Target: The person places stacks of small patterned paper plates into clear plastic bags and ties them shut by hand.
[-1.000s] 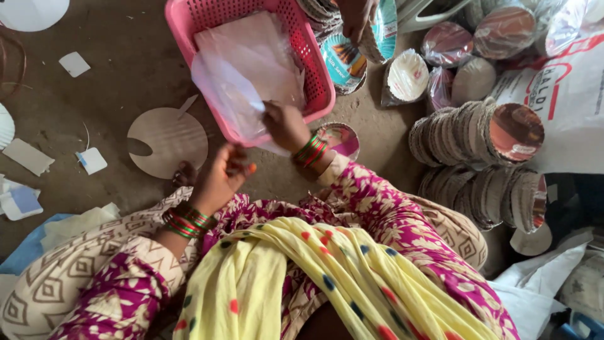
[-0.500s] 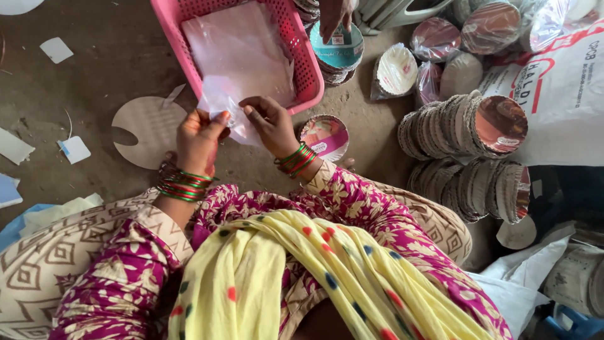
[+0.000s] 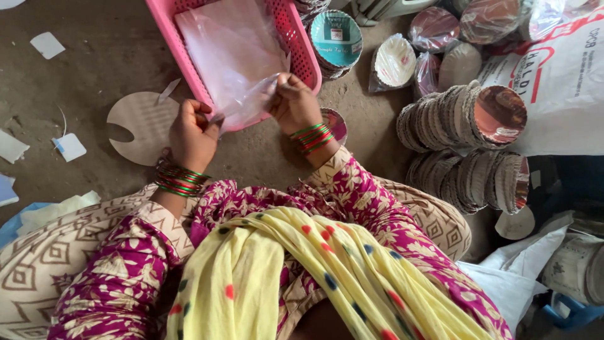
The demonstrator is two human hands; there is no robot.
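Both my hands grip one thin clear plastic bag (image 3: 248, 101) just in front of a pink perforated basket (image 3: 302, 47). My left hand (image 3: 192, 135) pinches the bag's lower left corner. My right hand (image 3: 294, 104) pinches its upper right edge. The bag is stretched between them over the basket's near rim. More clear plastic sheets (image 3: 226, 44) lie inside the basket. Green and red bangles sit on both wrists.
A round cardboard disc (image 3: 141, 126) with a notch lies on the floor left of my left hand. Stacks of paper bowls (image 3: 465, 119) lie to the right, wrapped bowl packs (image 3: 434, 28) behind them, a white printed sack (image 3: 560, 82) far right. Paper scraps (image 3: 69, 146) dot the floor.
My left hand rose from the floor to the basket and took hold of the plastic bag. Both hands now pull it apart, lifted off the stack in the basket.
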